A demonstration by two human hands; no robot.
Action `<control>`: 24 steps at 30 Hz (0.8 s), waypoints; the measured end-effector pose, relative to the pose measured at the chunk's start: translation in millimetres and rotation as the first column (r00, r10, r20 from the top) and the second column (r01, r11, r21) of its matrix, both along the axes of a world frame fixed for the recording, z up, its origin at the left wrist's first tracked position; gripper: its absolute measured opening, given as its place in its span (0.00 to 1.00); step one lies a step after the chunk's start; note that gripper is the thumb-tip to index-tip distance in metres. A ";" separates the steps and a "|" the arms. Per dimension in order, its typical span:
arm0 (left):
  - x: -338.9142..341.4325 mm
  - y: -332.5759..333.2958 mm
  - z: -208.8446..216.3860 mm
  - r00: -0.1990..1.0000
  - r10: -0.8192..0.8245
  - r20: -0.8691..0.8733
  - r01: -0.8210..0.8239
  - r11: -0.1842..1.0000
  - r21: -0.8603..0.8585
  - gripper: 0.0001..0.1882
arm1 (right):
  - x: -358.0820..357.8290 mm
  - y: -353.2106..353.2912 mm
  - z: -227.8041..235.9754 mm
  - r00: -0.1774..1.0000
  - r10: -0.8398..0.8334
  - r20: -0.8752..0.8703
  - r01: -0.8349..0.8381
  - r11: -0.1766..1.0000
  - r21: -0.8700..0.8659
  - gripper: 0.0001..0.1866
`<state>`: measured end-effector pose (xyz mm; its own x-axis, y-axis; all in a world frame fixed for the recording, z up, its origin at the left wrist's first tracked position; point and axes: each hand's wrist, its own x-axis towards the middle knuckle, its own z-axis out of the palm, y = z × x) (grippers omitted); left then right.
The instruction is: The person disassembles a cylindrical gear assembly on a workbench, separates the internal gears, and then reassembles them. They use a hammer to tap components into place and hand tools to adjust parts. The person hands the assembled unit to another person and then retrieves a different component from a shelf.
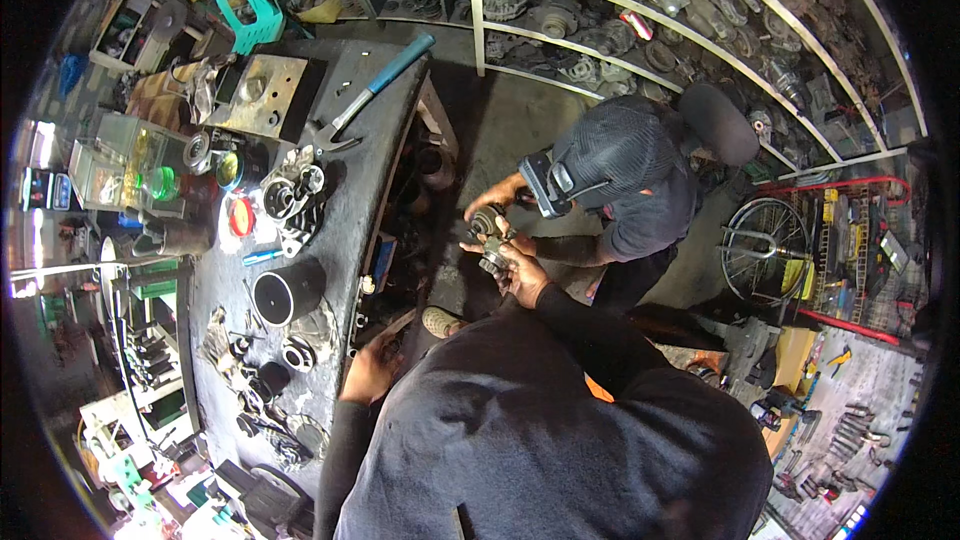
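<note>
My right hand (pixel 526 278) is closed around a small greasy metal part (pixel 494 260) that looks like a toothed gear piece. Just beyond it, a co-worker in a dark cap (pixel 625 145) bends close, and that person's hands hold a similar round, ridged metal part (pixel 487 219). The two parts are very near each other; whether they touch is unclear. My left hand (pixel 370 370) is low beside the workbench's right edge, and its fingertips are lost in shadow, so I cannot see what they touch.
Left of me runs a dark workbench (pixel 340 190) carrying a blue-handled tool (pixel 378 85), a metal housing (pixel 293 190) and a black cylinder (pixel 285 295). Shelves of metal parts (pixel 560 15) line the back. A wheel (pixel 765 250) stands at right, near tools on a pale surface (pixel 830 450).
</note>
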<state>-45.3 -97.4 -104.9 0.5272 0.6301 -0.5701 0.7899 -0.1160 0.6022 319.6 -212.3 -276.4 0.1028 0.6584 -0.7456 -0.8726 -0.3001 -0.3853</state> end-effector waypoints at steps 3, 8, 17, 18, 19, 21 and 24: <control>81.6 23.3 -2.7 0.926 -0.376 0.043 0.374 0.926 0.055 0.36 | -11.6 -2.0 -0.1 0.984 -0.123 0.125 0.126 0.992 -0.018 0.19; 192.8 7.7 -39.6 0.551 -0.779 -0.300 0.834 0.500 0.232 0.39 | -11.0 -14.9 7.0 0.964 -0.233 0.130 0.250 0.959 -0.136 0.21; 246.7 -10.7 -31.6 0.400 -0.826 -0.398 0.916 0.339 0.216 0.41 | 4.1 -55.7 0.0 0.927 -0.373 0.030 0.373 0.915 -0.155 0.22; 248.9 -11.7 -33.5 0.394 -0.832 -0.390 0.917 0.325 0.232 0.41 | 4.4 -57.8 4.2 0.927 -0.369 0.065 0.375 0.909 -0.185 0.23; 250.8 -11.5 -35.8 0.390 -0.837 -0.384 0.917 0.314 0.248 0.41 | 4.9 -58.3 5.0 0.927 -0.361 0.100 0.374 0.902 -0.214 0.23; 255.0 -12.3 -40.6 0.395 -0.844 -0.362 0.911 0.309 0.272 0.41 | 5.5 -57.8 4.1 0.910 -0.396 0.125 0.412 0.897 -0.158 0.25; 257.0 -14.3 -45.2 0.417 -0.848 -0.329 0.899 0.331 0.287 0.40 | 6.6 -59.7 -6.3 0.909 -0.395 0.132 0.411 0.903 -0.125 0.27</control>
